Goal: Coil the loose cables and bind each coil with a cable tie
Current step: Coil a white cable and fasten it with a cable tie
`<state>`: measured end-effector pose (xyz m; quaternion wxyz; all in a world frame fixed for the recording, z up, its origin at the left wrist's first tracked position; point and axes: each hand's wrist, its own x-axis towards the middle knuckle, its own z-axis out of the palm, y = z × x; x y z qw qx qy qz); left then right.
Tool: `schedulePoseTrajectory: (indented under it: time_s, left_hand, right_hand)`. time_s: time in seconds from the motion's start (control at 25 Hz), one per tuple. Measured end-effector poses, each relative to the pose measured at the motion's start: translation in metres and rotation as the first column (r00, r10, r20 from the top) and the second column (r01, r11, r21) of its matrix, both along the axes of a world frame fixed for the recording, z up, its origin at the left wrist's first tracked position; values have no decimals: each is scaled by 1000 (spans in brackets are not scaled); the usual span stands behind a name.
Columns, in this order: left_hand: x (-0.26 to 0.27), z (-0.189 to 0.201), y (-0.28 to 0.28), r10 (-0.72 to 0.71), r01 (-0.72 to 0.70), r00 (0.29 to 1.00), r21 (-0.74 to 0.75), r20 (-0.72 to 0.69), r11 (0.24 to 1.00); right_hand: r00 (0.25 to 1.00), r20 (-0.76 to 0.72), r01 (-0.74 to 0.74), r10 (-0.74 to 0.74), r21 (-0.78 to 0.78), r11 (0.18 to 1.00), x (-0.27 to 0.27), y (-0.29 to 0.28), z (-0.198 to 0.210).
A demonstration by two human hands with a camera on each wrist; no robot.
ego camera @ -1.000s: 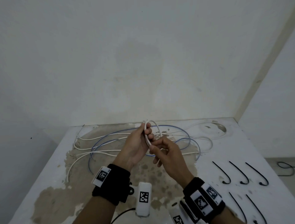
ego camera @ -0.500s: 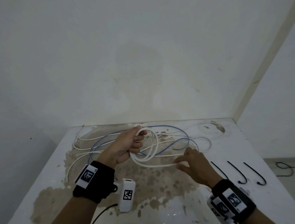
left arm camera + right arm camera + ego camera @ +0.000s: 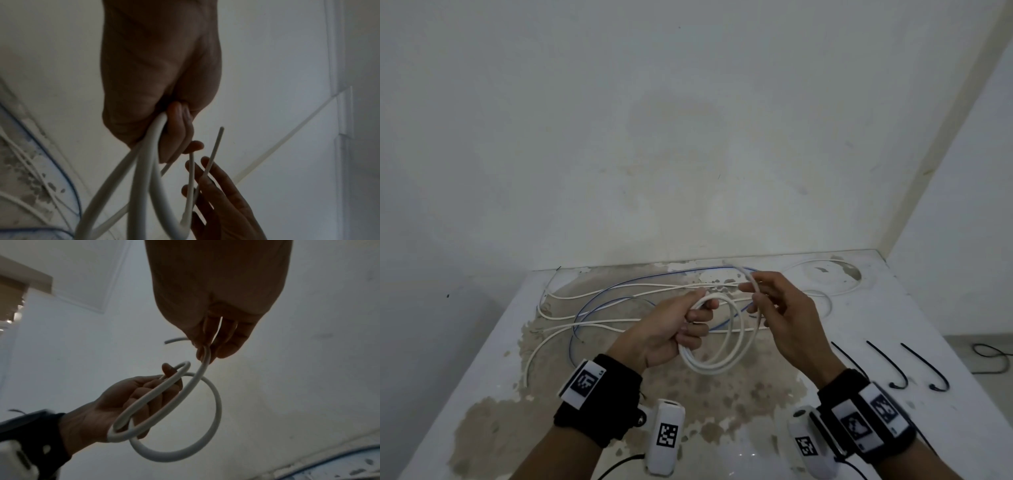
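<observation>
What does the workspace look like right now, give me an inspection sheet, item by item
Surface: white table, paint worn off in brown patches.
Job's things: white coil held above the table; black ties lying at right.
Clutter: nothing seen.
Grippers: left hand grips the coil's loops; right hand pinches the cable end.
Cables: loose white cables and a blue cable spread on the table; a dark cord on the floor at right.
Surroundings: bare white walls meeting in a corner.

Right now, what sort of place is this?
Probably a bare room corner, not a fitted workshop: a worn white table with peeling paint, plain stained walls, loose cables and black cable ties.
</observation>
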<state>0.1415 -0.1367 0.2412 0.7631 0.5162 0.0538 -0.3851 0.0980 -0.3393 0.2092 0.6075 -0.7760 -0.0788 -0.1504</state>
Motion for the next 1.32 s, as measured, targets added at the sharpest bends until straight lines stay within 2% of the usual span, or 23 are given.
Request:
schedulePoseTrajectory:
  time_s: [0.16,0.32,0.4,0.52,0.64,0.72,0.8,0.88,0.96,1.04,1.16,1.32]
  left_hand:
    - [-3,3,-5,-48,44,998,-91,-33,995]
    - [-8,8,-6,-95,92,990,35,101,995]
    - [-10,9,-6,-109,105,985,37,132,994]
    - [-11,6,-2,-91,101,990,-91,105,991]
    - [-13,-1,-2,-112,122,992,-212,59,970]
    - [-14,-6,-5,-102,113,991,-137,89,984]
    - [-14,-9,-7,-77,71,977,39,200,997]
    - [-16,-7,-11,-66,29,966,152,249,988]
    - [-17,-4,-16,-37,-28,965,241,261,970]
    - [-16,-3,-24,5,-132,938,343,348,930]
    - [-14,-5,-29,23,-241,876,395,481,886]
    - [-13,-1,-27,-38,-223,837,404,546,887]
  right_hand:
    - [986,155,-30,54,-158,987,4,6,-2]
    - [977,179,-76,112,-193,978,9,5,-6]
    - [983,122,-124,139,-120,985,5,8,-5]
    - [960,-79,-263,269,76,962,-3,17,-3]
    - [940,-196,-266,278,85,960,-2,17,-7]
    - [927,-243,-240,284,195,951,-2,15,-10]
    - [906,-278,-221,319,332,917,-2,14,-15]
    - [891,-296,-207,345,411,888,-3,16,-14]
    - [889,-310,-198,337,403,894,-4,21,-9]
    - [891,-308,-222,335,349,911,-7,27,-3]
    - [888,-323,-193,326,383,903,-11,32,0]
    - [903,-295,-126,313,515,848,-9,26,-1]
